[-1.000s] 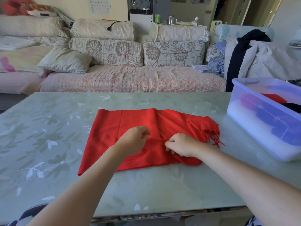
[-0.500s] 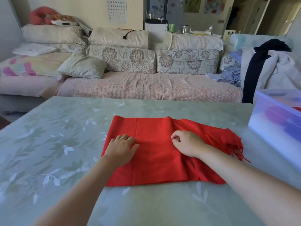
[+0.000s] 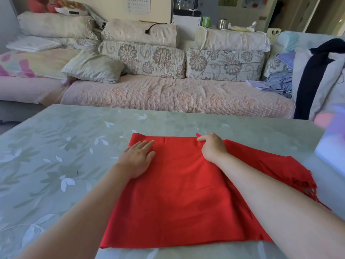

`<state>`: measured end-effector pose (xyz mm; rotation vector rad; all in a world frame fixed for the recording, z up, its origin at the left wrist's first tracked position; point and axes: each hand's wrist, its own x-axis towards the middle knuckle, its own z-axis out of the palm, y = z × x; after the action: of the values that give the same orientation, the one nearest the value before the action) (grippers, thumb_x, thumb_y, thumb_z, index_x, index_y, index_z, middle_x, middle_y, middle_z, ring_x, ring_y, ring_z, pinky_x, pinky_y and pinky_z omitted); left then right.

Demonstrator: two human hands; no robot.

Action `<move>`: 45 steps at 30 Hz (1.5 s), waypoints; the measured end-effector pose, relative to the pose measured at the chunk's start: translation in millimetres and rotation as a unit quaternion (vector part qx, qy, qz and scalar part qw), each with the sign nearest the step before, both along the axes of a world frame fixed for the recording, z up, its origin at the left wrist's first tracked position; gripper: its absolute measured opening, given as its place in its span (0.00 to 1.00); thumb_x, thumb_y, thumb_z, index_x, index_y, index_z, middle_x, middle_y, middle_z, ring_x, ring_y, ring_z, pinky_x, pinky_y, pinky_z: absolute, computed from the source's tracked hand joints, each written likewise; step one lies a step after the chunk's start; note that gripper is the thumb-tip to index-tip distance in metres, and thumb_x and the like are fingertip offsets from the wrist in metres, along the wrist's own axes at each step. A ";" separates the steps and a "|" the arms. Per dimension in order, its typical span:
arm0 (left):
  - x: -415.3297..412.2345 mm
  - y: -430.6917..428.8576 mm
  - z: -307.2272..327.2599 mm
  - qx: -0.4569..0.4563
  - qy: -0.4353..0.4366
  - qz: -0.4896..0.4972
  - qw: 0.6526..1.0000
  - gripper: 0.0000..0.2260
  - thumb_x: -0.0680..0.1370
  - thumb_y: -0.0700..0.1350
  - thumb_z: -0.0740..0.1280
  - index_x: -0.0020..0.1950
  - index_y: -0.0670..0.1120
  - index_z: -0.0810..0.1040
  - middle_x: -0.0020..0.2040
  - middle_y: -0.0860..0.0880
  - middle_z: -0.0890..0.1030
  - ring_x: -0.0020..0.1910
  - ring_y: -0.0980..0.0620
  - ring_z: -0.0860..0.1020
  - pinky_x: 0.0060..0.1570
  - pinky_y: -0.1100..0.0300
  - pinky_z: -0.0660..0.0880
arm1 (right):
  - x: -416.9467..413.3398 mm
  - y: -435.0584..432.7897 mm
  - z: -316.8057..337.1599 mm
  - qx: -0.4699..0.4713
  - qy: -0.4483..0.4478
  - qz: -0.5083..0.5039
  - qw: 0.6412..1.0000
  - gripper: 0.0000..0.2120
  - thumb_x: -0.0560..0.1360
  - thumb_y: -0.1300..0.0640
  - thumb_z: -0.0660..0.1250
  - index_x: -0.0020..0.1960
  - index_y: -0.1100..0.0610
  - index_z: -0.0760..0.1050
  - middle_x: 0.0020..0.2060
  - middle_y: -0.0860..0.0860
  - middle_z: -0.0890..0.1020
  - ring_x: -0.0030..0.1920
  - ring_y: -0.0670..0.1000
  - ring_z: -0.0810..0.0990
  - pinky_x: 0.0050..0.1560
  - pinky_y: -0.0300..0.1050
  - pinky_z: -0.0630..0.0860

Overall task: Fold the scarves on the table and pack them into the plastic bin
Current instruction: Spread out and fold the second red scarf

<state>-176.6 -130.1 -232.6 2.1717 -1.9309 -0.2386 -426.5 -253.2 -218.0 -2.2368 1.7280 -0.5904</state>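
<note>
A red scarf (image 3: 179, 193) lies folded flat on the green floral table (image 3: 56, 156), its fringe trailing off to the right. My left hand (image 3: 139, 157) rests flat on the scarf's far left part with fingers straight. My right hand (image 3: 212, 146) is at the scarf's far edge, fingers curled and pinching a small fold of the cloth there. The plastic bin (image 3: 332, 146) shows only as a blurred corner at the right edge of the view.
A sofa (image 3: 168, 94) with floral cushions runs along the far side of the table. Clothes are heaped on a chair (image 3: 321, 71) at the right. The table's left half shows only its leaf pattern.
Both hands have slid away from me across the scarf to its far edge. My left hand has flattened out; my right hand now pinches the far edge. The view has tilted closer.
</note>
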 end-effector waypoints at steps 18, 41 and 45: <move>-71.6 13.6 3.2 -0.082 -0.082 -0.026 0.993 0.27 0.76 0.55 0.45 0.72 0.52 0.67 0.72 0.50 0.69 0.70 0.47 0.67 0.67 0.49 0.61 | -40.3 77.1 -17.0 -0.020 0.141 0.179 0.973 0.25 0.83 0.45 0.56 0.79 0.47 0.61 0.80 0.52 0.55 0.80 0.52 0.53 0.78 0.50 0.53; -254.7 43.5 3.7 -0.051 0.008 -0.221 0.974 0.34 0.70 0.67 0.46 0.73 0.58 0.67 0.74 0.56 0.66 0.74 0.53 0.61 0.73 0.55 0.57 | -259.2 98.6 23.0 -0.045 0.319 0.156 0.934 0.32 0.78 0.67 0.55 0.78 0.44 0.61 0.65 0.50 0.72 0.66 0.54 0.71 0.62 0.47 0.65; -276.3 38.6 0.2 0.008 -0.031 -0.250 0.968 0.38 0.70 0.73 0.53 0.77 0.59 0.59 0.78 0.52 0.57 0.78 0.52 0.52 0.77 0.51 0.46 | -272.5 99.5 28.5 -0.068 0.301 0.151 0.939 0.23 0.76 0.66 0.58 0.66 0.47 0.76 0.56 0.50 0.77 0.60 0.54 0.75 0.59 0.46 0.64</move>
<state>-452.9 -91.6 -232.5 1.6770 -2.4936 -0.2681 -699.0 -153.7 -189.5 -2.9207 1.5452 0.0636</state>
